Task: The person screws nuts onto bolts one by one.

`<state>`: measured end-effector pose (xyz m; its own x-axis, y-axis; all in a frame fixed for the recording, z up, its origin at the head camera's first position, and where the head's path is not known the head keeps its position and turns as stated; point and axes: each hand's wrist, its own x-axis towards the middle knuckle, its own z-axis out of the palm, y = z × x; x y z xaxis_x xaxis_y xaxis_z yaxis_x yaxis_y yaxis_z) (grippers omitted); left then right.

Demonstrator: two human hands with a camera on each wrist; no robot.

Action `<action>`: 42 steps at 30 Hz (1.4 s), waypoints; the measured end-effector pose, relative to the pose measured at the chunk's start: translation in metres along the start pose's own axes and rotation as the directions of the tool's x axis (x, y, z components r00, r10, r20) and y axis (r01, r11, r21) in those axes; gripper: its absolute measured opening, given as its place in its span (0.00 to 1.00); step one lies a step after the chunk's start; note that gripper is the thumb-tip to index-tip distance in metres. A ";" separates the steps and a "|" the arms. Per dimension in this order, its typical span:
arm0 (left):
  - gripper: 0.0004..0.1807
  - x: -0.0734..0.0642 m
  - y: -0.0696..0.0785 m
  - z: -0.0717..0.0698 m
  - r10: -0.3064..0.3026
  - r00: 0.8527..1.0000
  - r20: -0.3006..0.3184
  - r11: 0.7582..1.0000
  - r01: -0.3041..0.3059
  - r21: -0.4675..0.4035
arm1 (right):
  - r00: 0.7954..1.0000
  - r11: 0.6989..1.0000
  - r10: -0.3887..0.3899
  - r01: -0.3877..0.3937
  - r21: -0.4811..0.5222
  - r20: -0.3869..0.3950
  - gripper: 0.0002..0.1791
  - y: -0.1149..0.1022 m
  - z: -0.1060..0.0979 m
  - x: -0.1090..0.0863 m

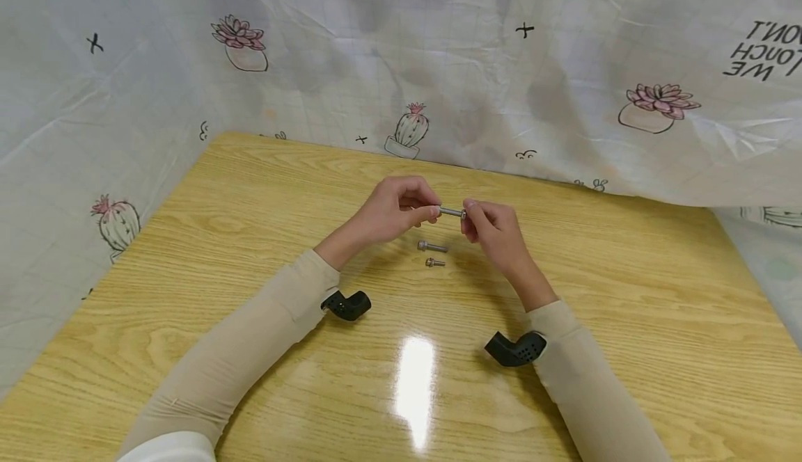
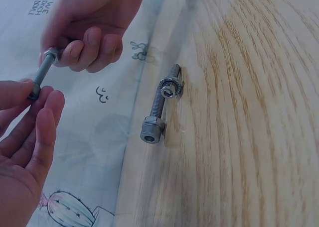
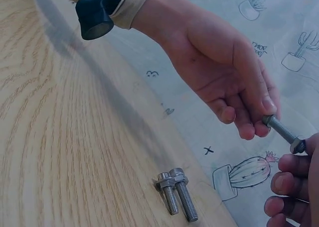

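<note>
Above the table, my left hand (image 1: 401,210) pinches one end of a long metal bolt (image 1: 451,211), its head between thumb and fingertips. At the bolt's other end my right hand (image 1: 498,234) pinches a hex nut (image 3: 298,146), which sits at the threaded tip. The bare shank shows between the two hands in both wrist views. Below them on the table lie a longer bolt (image 1: 434,246) with a nut close to its head and a shorter bolt (image 1: 435,263) that carries a serrated flange nut (image 2: 171,82).
The wood-grain table (image 1: 282,190) spreads out on all sides of the hands. A white sheet (image 1: 476,86) printed with cacti hangs behind it and along the sides. Black wrist mounts (image 1: 347,305) stick out from both beige sleeves (image 1: 250,337).
</note>
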<state>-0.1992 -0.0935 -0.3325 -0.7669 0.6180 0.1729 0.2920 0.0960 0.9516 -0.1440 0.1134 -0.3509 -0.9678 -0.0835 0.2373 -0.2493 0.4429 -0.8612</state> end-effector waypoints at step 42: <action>0.02 0.000 0.001 0.000 -0.062 0.997 -0.052 0.998 0.061 -0.022 | 0.997 0.996 -0.067 0.070 0.063 -0.049 0.08 0.000 -0.003 0.002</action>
<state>-0.1993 -0.0933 -0.3310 -0.8124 0.5692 0.1263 0.2316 0.1161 0.9659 -0.1455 0.1157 -0.3489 -0.9463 -0.0694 0.3156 -0.3177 0.3789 -0.8692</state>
